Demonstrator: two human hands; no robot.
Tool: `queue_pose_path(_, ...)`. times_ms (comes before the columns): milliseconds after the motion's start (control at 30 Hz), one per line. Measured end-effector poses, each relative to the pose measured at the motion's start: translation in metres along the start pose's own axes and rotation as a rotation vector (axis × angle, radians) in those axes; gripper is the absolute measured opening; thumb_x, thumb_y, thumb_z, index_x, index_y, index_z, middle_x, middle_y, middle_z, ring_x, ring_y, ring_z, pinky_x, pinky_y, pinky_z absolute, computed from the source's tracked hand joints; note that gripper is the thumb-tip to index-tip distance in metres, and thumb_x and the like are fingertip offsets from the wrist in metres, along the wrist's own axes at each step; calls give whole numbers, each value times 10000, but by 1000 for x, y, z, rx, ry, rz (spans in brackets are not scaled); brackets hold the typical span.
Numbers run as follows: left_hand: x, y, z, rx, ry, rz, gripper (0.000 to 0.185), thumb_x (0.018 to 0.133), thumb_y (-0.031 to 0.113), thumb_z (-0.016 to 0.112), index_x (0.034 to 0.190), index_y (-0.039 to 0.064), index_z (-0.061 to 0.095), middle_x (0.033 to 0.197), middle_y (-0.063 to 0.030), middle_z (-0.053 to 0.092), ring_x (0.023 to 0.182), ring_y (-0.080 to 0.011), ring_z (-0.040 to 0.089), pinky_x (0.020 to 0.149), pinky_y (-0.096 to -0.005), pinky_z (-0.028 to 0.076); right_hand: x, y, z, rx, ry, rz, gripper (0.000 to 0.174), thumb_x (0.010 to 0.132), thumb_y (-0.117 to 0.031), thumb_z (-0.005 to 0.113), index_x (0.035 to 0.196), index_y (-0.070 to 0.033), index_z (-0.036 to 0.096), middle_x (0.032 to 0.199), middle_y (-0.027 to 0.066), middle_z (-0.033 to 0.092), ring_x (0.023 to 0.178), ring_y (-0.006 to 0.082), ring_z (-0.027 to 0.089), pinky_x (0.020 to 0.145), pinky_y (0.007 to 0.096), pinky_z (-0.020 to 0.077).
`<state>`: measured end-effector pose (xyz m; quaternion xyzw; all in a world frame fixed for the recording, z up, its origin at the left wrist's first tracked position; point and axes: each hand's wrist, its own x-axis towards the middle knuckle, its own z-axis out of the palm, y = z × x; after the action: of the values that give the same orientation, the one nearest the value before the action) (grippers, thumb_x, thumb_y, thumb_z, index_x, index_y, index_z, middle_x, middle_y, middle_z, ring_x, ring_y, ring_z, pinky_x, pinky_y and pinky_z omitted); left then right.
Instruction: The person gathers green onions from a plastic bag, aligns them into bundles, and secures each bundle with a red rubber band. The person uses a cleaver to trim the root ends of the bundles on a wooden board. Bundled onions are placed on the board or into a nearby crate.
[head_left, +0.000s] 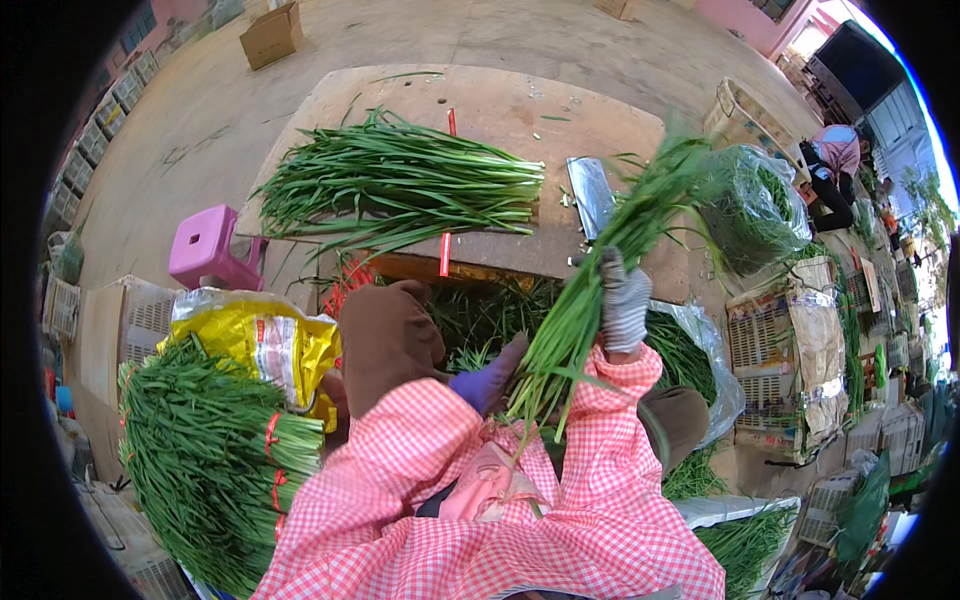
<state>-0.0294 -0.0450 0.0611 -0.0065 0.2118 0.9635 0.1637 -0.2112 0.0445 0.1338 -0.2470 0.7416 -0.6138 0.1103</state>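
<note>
My right hand, in a grey-and-white striped glove, grips a loose bunch of garlic chives at mid-length. Its leaf tips fan out blurred to the upper right, and the pale stems hang toward my lap. Beside those stems is my left hand in a purple glove; whether its fingers touch them is unclear. A larger pile of garlic chives lies across the wooden board, over a red tie strip. Right of the pile rests a wide metal blade, with small stem scraps around it.
Red-tied chive bundles are stacked at left by a yellow bag and pink stool. At right stand a clear plastic bag of greens and plastic crates. Another person bends at far right.
</note>
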Motion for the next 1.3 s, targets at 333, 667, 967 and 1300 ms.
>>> queue_pose_path(333, 11, -31, -32, -468, -257, 46, 782, 813, 616, 460, 1299, 12, 363, 1188, -173, 536, 1111, -314, 514, 988, -506, 350, -37, 50, -36, -488, 11, -1, 253, 848, -248, 594, 919, -9, 639, 769, 127, 647, 675, 208, 619, 627, 307, 479)
queue_pose_path(667, 15, -37, -21, -194, 211, 78, 599, 848, 573, 457, 1152, 59, 499, 1026, -161, 598, 949, -286, 604, 845, -487, 489, -169, 8, 9, -530, -505, 293, 358, 756, -360, 691, 715, -9, 632, 634, 122, 603, 572, 224, 583, 544, 325, 466)
queue_pose_path(967, 15, -51, -46, -341, 19, 217, 609, 857, 544, 461, 1214, 50, 470, 1087, -169, 580, 992, -279, 582, 854, -463, 486, -174, -21, 0, -150, -187, 593, 212, 796, -199, 663, 723, 0, 655, 550, 14, 562, 490, 47, 471, 449, 230, 381)
queue_pose_path(1300, 5, -39, -25, -305, 208, 18, 402, 897, 239, 530, 1225, 21, 450, 1048, -135, 608, 836, -185, 636, 832, -380, 519, -160, -3, -57, -163, 152, 360, 108, 784, -58, 605, 721, 19, 645, 556, 19, 580, 469, 56, 492, 420, 217, 377)
